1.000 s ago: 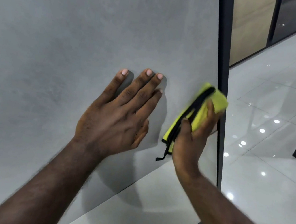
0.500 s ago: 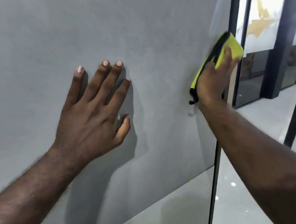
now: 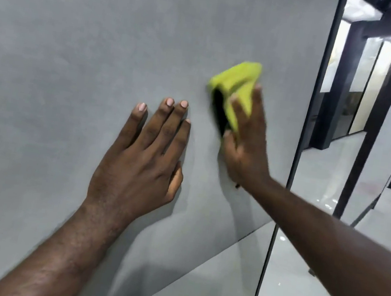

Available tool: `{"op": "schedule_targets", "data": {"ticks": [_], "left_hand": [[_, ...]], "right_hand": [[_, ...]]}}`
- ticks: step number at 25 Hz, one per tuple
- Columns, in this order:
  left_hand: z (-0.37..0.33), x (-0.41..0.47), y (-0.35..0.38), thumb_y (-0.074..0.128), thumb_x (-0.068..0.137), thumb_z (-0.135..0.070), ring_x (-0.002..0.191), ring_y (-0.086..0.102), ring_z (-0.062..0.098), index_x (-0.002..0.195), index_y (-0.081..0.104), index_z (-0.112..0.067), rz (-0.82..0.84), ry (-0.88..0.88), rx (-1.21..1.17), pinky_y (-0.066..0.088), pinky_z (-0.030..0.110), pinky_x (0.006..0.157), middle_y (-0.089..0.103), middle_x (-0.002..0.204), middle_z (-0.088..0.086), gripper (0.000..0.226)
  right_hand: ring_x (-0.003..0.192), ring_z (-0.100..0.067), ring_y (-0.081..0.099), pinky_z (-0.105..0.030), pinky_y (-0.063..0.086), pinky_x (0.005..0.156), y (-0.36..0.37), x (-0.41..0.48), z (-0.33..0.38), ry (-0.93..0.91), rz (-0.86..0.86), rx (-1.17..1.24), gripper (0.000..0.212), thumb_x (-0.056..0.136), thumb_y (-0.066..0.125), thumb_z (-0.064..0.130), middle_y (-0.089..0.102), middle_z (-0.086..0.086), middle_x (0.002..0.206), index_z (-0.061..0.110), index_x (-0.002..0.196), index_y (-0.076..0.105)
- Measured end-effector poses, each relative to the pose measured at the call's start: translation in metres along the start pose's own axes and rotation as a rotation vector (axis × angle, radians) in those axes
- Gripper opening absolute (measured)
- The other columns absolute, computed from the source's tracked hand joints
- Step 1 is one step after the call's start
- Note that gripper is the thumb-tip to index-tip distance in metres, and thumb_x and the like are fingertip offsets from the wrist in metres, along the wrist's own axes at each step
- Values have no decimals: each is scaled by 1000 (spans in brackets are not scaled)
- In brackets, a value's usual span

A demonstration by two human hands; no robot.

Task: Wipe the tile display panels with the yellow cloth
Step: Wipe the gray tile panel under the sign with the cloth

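The folded yellow cloth (image 3: 237, 83), black along its hem, is likely light, soft and limp. It should bunch or slip out unless it is pinned under a spread palm with the thumb catching the fold, and it will probably glide easily over a smooth surface. It looks blurred, a bright wad with a dark crease. It lies against the large matt grey tile panel (image 3: 76, 54), near the panel's right side. The right hand (image 3: 246, 142) grips it, fingers laid over it and thumb at the fold. The left hand (image 3: 141, 162) rests flat and open on the panel just beside it. A black metal frame (image 3: 311, 114) edges the panel, with a glossy pale floor (image 3: 307, 291) beyond.
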State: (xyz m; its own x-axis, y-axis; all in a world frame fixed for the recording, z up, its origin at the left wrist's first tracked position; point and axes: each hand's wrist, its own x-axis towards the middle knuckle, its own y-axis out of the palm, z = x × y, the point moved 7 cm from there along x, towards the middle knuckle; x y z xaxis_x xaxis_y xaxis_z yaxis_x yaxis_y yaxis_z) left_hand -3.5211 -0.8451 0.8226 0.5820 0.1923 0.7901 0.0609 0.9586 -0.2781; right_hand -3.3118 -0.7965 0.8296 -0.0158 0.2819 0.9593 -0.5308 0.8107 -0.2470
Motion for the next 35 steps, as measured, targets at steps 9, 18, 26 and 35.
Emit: {"op": "schedule_targets", "data": {"ticks": [9,18,26,35], "left_hand": [[-37,-67,14,48,105,-34,166,16,37,172,21,-5,130,-23,-2,11,63,133,16,180,16,78],[-62,-104,34,57,102,-37,165,16,39,169,30,-3,229,129,15,46,82,104,26,177,16,80],[-54,-100,19,59,99,-33,164,27,34,166,42,-7,175,112,5,11,64,132,32,176,12,73],[101,-165,-72,57,102,-41,167,18,32,169,38,-16,159,-73,3,8,63,133,20,180,13,74]], "right_hand": [[164,-35,11,-44,18,132,37,-170,-9,316,72,151,57,104,57,10,9,-19,174,11,159,41],[165,-19,5,-40,16,132,69,-298,-37,587,-48,268,66,102,56,1,4,-16,174,20,162,37],[164,-33,12,-51,21,131,51,-220,16,285,31,289,62,101,63,4,10,-18,174,16,159,43],[161,-22,20,-41,26,129,37,-76,136,147,-56,289,68,87,63,1,19,-17,173,20,152,56]]}}
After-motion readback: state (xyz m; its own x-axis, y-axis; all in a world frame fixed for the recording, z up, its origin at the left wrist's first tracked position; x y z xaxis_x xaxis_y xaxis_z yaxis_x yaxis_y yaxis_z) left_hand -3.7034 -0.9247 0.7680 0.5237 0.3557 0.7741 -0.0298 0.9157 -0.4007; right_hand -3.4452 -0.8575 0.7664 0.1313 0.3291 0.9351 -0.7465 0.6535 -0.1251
